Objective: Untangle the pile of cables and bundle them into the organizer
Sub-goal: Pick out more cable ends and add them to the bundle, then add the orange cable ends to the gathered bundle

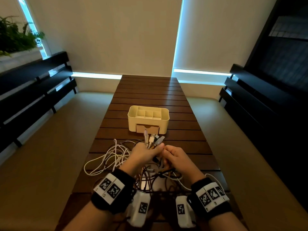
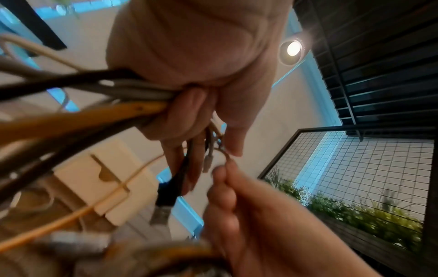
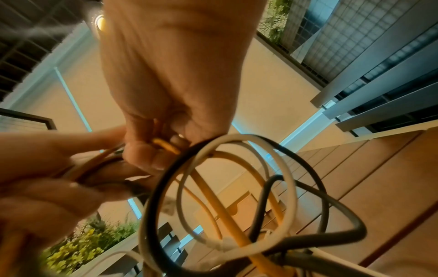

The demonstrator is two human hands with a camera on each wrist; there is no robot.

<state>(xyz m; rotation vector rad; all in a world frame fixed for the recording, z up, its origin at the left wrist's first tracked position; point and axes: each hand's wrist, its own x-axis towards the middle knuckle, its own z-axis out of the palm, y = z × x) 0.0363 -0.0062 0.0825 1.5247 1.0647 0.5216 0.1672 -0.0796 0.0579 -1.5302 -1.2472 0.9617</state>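
My left hand (image 1: 146,151) grips a bunch of cable ends (image 1: 154,139) whose plugs fan out above the fist toward the organizer. In the left wrist view the left hand (image 2: 189,112) wraps black, grey and yellow cables (image 2: 94,105); a black USB plug (image 2: 163,202) hangs below. My right hand (image 1: 173,155), close against the left, pinches a yellow cable (image 3: 166,145); it shows as right hand (image 3: 166,112) too. The tangled cable pile (image 1: 116,157) lies on the table under both hands. The cream organizer (image 1: 148,118) stands beyond, its compartments open on top and a drawer in front.
The slatted wooden table (image 1: 150,94) runs away from me, bare behind the organizer. Dark benches (image 1: 33,90) flank it on the left and right. White cable loops (image 1: 100,162) spread to the left of the pile near the table's edge.
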